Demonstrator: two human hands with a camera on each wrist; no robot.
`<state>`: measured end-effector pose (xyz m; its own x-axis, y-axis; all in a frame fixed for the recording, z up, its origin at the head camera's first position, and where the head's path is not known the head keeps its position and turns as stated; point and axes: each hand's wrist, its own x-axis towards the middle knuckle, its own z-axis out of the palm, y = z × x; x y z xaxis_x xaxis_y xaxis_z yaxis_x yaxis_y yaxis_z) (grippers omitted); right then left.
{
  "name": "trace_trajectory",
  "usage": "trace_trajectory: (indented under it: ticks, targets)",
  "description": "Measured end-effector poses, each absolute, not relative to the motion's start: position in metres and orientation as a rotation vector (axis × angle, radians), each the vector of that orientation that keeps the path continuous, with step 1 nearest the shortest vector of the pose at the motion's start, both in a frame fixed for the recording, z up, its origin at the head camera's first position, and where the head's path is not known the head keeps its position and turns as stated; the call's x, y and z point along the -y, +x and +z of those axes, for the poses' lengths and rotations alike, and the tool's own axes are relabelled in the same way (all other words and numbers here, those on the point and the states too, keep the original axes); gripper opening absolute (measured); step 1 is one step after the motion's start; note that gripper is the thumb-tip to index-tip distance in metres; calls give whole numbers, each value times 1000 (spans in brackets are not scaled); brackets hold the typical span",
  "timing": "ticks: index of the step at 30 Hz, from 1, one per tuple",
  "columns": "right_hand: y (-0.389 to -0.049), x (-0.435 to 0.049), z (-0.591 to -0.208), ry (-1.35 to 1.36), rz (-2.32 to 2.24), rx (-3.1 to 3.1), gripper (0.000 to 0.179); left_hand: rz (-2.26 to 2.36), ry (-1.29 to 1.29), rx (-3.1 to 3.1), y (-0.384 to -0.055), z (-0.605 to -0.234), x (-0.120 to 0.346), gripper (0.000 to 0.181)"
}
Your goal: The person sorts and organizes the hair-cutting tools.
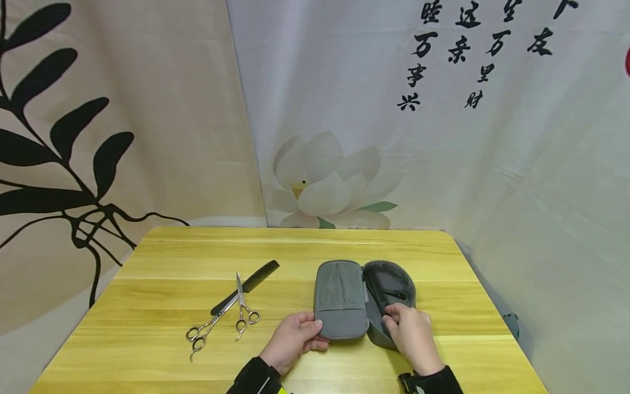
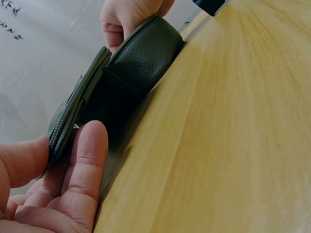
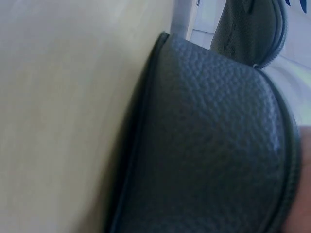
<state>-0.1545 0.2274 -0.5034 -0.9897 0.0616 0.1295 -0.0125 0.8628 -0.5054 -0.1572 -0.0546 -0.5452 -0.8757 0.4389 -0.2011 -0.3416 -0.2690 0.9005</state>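
A grey zip case [image 1: 341, 324] lies unfolded on the table, its flat lid with a pocket on the left and its deep half on the right. My left hand [image 1: 294, 340] pinches the lid's left edge, thumb on top and fingers beneath; the left wrist view shows the lid [image 2: 73, 109] raised off the wood. Over the deep half [image 3: 209, 141], my right hand [image 1: 414, 336] reaches inside with bent fingers. A dark slim object [image 1: 395, 294] lies in there. Whether the right fingertips hold anything is hidden.
Left of the case, a black comb [image 1: 262, 276] lies with two pairs of silver hair scissors, one pair [image 1: 216, 316] along the comb and the other [image 1: 240, 298] crossing it. The wooden table [image 1: 147, 257] ends at a printed curtain [image 1: 315, 82].
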Motion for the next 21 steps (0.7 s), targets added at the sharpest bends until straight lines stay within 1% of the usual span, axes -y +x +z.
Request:
trace_trajectory:
  ticks: [9,17,20,21]
  targets:
    - [-153,-229,-502,-64,646,2842,11,2162,113,-1516,-159,-544,55,43]
    - [-152,-232,-501,-57,661,2854,14,2155,115,-1507,-159,-544,56,43]
    - [-149,-234,-499,-36,649,2805,10,2153,111,-1502,-159,-544,56,42]
    - [-148,-235,-498,-22,633,2780,13,2153,113,-1502,-159,-544,56,42]
